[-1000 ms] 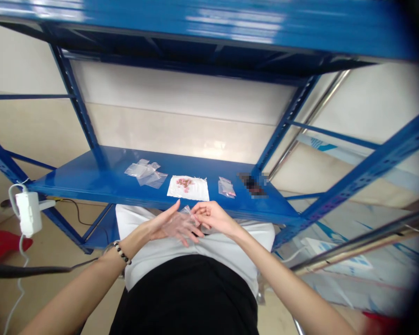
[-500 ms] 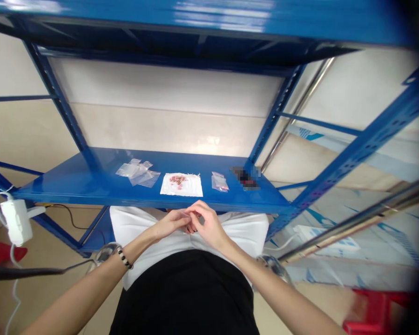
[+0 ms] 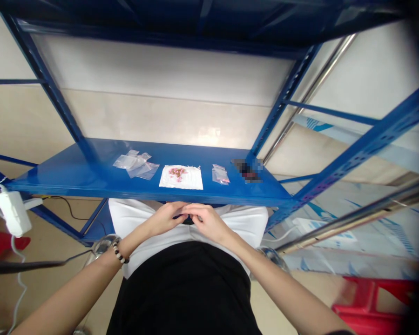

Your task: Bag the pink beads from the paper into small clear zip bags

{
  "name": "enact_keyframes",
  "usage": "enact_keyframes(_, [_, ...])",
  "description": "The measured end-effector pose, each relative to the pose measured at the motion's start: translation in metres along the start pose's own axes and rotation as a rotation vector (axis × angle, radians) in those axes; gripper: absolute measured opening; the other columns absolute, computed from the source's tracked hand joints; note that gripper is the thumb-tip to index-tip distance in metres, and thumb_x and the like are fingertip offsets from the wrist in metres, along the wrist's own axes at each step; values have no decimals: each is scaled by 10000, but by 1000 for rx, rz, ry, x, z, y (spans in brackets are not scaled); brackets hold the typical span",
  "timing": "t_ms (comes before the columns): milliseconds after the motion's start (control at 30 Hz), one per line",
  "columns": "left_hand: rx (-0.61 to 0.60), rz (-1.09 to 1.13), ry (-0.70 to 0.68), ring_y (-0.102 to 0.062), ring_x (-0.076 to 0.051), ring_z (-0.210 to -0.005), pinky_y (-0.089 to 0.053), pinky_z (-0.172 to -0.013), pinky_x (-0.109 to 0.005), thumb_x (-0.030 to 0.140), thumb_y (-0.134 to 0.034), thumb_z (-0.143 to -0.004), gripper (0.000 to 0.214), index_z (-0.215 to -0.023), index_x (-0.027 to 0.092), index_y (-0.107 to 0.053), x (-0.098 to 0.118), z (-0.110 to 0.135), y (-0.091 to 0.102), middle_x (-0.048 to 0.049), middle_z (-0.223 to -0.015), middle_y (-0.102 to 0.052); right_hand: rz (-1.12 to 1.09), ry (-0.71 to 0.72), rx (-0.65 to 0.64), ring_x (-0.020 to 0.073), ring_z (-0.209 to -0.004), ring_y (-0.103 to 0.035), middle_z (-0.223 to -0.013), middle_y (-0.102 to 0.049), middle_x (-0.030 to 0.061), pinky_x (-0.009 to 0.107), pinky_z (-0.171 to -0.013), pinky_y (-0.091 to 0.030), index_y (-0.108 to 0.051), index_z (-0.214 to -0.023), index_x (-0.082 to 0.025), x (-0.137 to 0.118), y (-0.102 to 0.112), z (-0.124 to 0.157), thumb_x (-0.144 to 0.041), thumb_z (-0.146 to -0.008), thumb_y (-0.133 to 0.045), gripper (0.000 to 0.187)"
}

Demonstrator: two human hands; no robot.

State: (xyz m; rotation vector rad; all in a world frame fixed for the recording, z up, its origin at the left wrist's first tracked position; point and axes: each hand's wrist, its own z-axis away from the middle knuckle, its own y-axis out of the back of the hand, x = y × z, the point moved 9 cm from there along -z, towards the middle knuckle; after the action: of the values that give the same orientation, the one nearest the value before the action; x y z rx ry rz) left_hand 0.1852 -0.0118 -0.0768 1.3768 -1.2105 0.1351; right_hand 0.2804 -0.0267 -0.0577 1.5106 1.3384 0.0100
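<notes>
My left hand (image 3: 165, 218) and my right hand (image 3: 209, 223) meet above my lap, just in front of the shelf's edge. Both have bent fingers with the tips pressed together; whatever is between them, if anything, is too small or hidden to name. Just beyond them on the blue shelf (image 3: 91, 179) lies a white cloth or sheet (image 3: 194, 180) bearing a scatter of small pink and brownish pieces (image 3: 177, 173). To its left is a loose pile of clear plastic bags (image 3: 136, 164). A small clear bag (image 3: 220, 174) with pinkish contents rests to its right.
A dark, pixelated object (image 3: 245, 170) sits near the shelf's right end. Blue uprights and an upper shelf (image 3: 181, 28) frame the space. A white power adapter (image 3: 14, 214) with a cable hangs at left. Red stools (image 3: 366, 298) stand on the floor.
My view has tilted and shifted slightly, so the shelf appears higher. My hands remain together, with the right fingers now flatter across the left fingertips.
</notes>
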Motion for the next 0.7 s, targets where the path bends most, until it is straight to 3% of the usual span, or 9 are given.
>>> enact_keyframes(100, [-8,11,-15,-624,-220,-997,-451,-869,-287,240,-571,-867,286,-1143,185,-620,2,0,1,-73,-1107,-683,53,20,-39,198,-1133,-617,-1161,-692,46,360,-1024,-469,-714,-1072,-207,-2,2,0,34,-770,-419,486])
enact_keyframes(300, [-72,-82,34,-625,-201,-823,-453,-747,-280,219,-533,-859,122,-941,167,-606,-1,0,-7,-53,-908,-672,24,55,-193,184,-1107,-619,-1172,-681,53,323,-982,-466,-672,-1128,-208,-14,-4,-3,28,-795,-404,488])
enact_keyframes(567, [-166,-173,34,-625,-251,-952,-463,-812,-319,224,-532,-844,186,-1016,184,-590,-3,15,-22,-85,-995,-666,164,54,-416,186,-976,-623,-1060,-671,72,289,-840,-473,-624,-1028,-180,-18,-32,13,20,-793,-418,371])
enact_keyframes(700, [-250,-228,31,-637,-252,-925,-463,-802,-316,230,-562,-818,185,-995,184,-581,-9,17,-27,-87,-972,-672,240,82,-452,193,-1011,-613,-1103,-655,79,304,-873,-457,-597,-1118,-187,-23,-39,17,-8,-822,-447,378])
